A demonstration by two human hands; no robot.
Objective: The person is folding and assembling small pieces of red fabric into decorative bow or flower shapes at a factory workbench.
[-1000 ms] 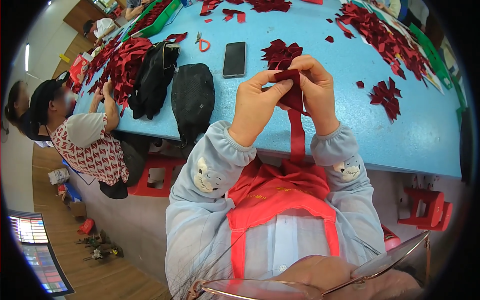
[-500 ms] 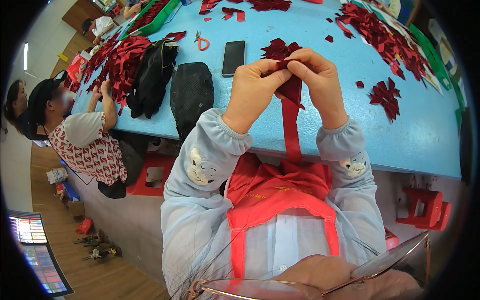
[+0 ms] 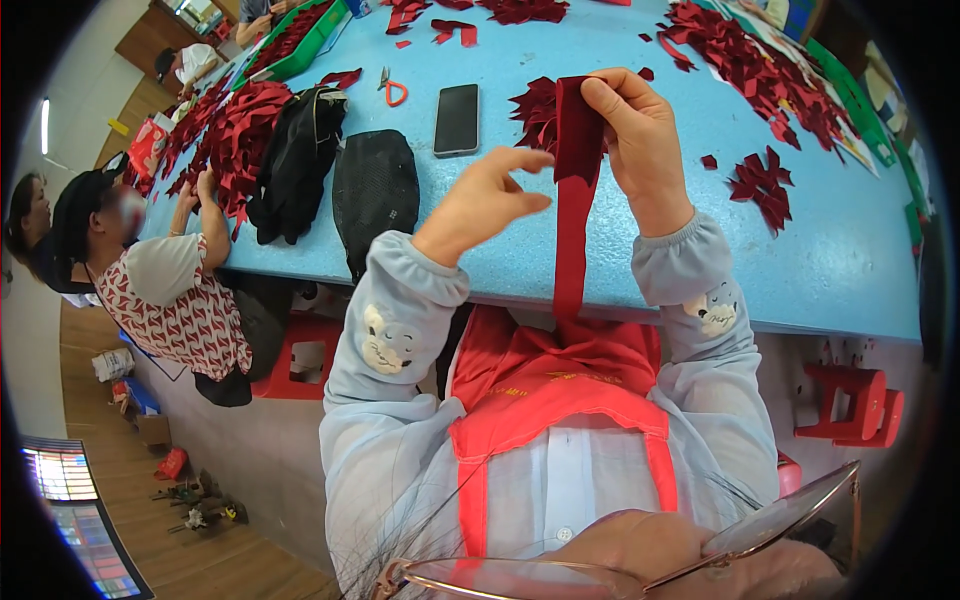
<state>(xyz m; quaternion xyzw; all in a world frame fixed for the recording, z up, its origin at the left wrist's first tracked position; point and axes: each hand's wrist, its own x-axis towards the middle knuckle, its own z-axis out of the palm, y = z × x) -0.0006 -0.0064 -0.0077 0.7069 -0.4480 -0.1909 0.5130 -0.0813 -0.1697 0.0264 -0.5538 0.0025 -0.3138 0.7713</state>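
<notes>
A dark red ribbon (image 3: pixel 572 220) hangs from my right hand (image 3: pixel 640 130), pinched between thumb and fingers at its folded top. Its long tail runs down over the table's near edge to my red apron (image 3: pixel 560 390). My left hand (image 3: pixel 485 205) is just left of the ribbon, fingers apart, with nothing visible in it; its edges are slightly blurred. Behind the ribbon lies a small heap of dark red ribbon pieces (image 3: pixel 534 115), partly hidden by it.
On the blue table (image 3: pixel 690 280) are a phone (image 3: pixel 457 120), orange-handled scissors (image 3: pixel 393 90), a black pouch (image 3: pixel 375 190) and a black cloth bag (image 3: pixel 298 165). Red ribbon piles (image 3: pixel 770 75) and a green tray (image 3: pixel 295 45) stand farther off. Another person (image 3: pixel 165 270) works at the left.
My left hand has let go of the ribbon and moved left and down. My right hand has raised the ribbon's folded end, so more of it hangs in view.
</notes>
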